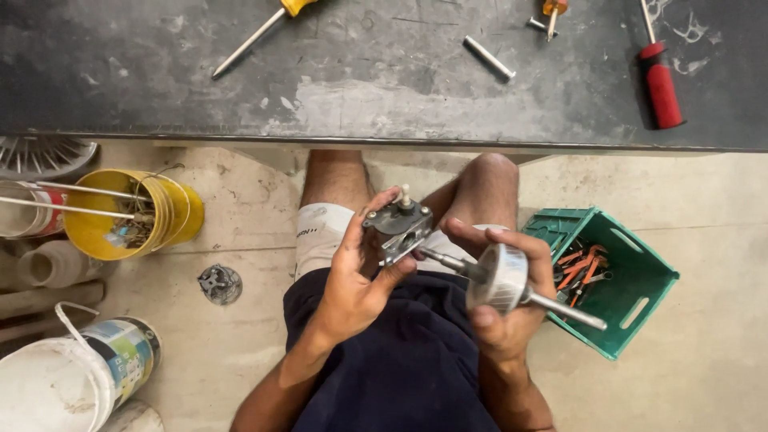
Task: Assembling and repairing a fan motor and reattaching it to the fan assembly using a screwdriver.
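Observation:
My left hand (pixel 356 276) grips a small dark grey metal housing (pixel 398 228) with screws and a short white stub on top. My right hand (pixel 506 308) is wrapped around a silver cylindrical rotor (pixel 498 278) on a long steel shaft (pixel 570 311). One end of the shaft meets the housing. Both hands are held over my lap, below the edge of the dark workbench (pixel 384 104). My knees show under them.
On the workbench lie a yellow-handled screwdriver (pixel 258 32), a red-handled tool (pixel 661 80), a steel pin (pixel 489 58) and a small orange screwdriver (pixel 552 12). A green crate (pixel 632 288) with orange tools stands right. Yellow bucket (pixel 128 212), white bucket (pixel 72 376) and a floor drain (pixel 219 284) are left.

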